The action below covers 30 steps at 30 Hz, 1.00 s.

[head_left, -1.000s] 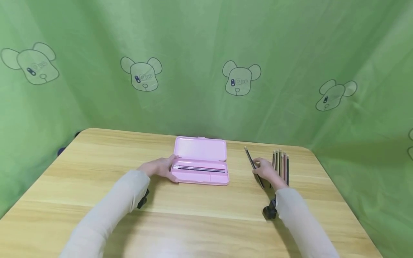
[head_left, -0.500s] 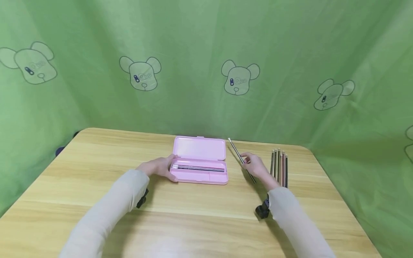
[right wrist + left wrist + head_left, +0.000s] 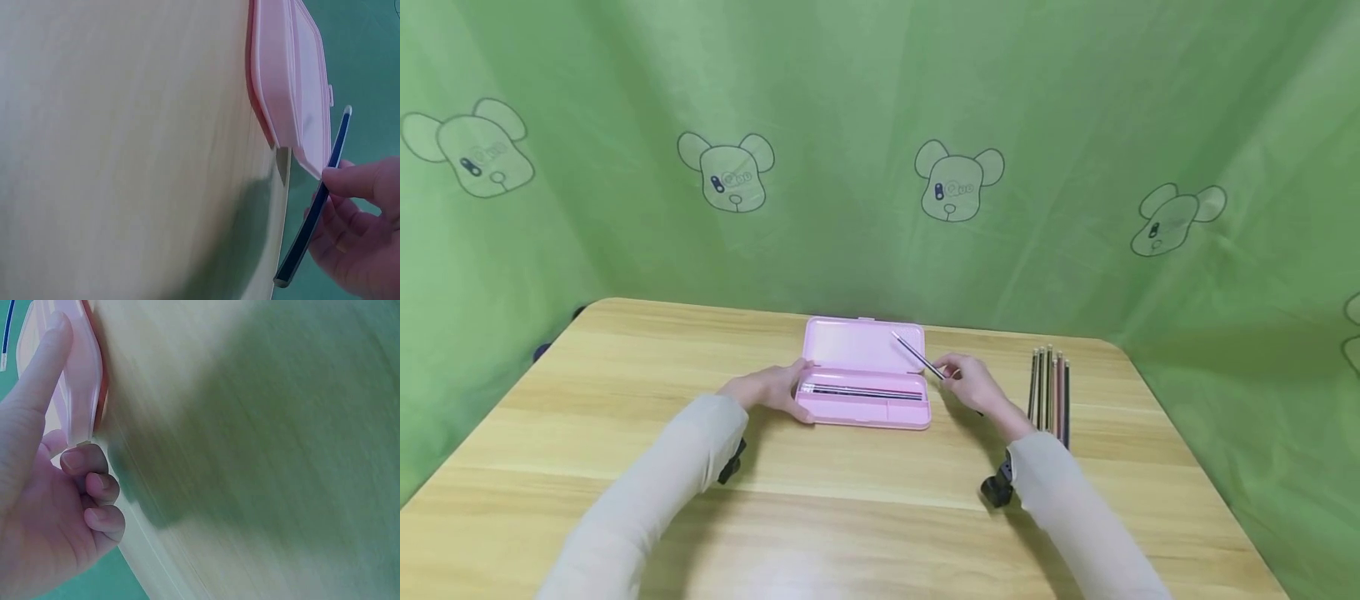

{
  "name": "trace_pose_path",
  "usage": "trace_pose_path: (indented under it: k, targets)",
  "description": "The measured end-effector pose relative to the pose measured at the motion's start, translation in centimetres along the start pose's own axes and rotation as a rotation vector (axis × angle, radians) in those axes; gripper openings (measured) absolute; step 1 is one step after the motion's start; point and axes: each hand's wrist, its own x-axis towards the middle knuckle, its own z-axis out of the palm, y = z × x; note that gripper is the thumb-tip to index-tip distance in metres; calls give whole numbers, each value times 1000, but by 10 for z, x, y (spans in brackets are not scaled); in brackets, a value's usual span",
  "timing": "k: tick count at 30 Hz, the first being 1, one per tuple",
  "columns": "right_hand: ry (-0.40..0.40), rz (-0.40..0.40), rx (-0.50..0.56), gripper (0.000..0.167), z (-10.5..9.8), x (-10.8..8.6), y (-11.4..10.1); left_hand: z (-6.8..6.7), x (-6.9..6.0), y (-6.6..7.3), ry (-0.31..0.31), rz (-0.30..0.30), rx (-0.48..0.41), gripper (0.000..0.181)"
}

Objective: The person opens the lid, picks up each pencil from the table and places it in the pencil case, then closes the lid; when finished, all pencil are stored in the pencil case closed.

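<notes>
A pink pencil case (image 3: 850,411) lies open on the table with its lid (image 3: 850,346) folded back. Several dark striped pencils (image 3: 865,392) lie along its rear compartment. My left hand (image 3: 772,389) grips the case's left end; in the left wrist view its thumb (image 3: 47,362) lies across the case. Just right of the case, my right hand (image 3: 976,385) pinches a dark pencil (image 3: 312,212) between thumb and fingers. That pencil is tilted, its pale end up and to the left, overlapping the lid's right part in the head view.
To the right of my right hand, several pencils (image 3: 1049,392) lie side by side, partly hidden by the forearm. The wooden table (image 3: 850,533) ends at a green curtain (image 3: 850,250) behind the case. A small black camera (image 3: 997,490) sits at my right wrist.
My right hand has carried the pencil left from beside the loose pencils to the case's right side, and the pencil leans further left. My left hand stays on the case.
</notes>
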Motion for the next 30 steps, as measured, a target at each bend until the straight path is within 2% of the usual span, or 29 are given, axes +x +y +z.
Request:
trace_pose_path:
  k: [5,10,19,30]
  targets:
    - [-74,-94,6,25,5,1,-5,1,-1,1,-1,9,1,95]
    - [-132,-169,-41,25,11,3,-12,1,1,0,5,0,7,96]
    - [-172,-195,-149,23,22,7,-31,0,2,-2,14,14,14,97]
    - [-151,-223,-272,25,45,17,-54,1,1,-1,5,8,0,96]
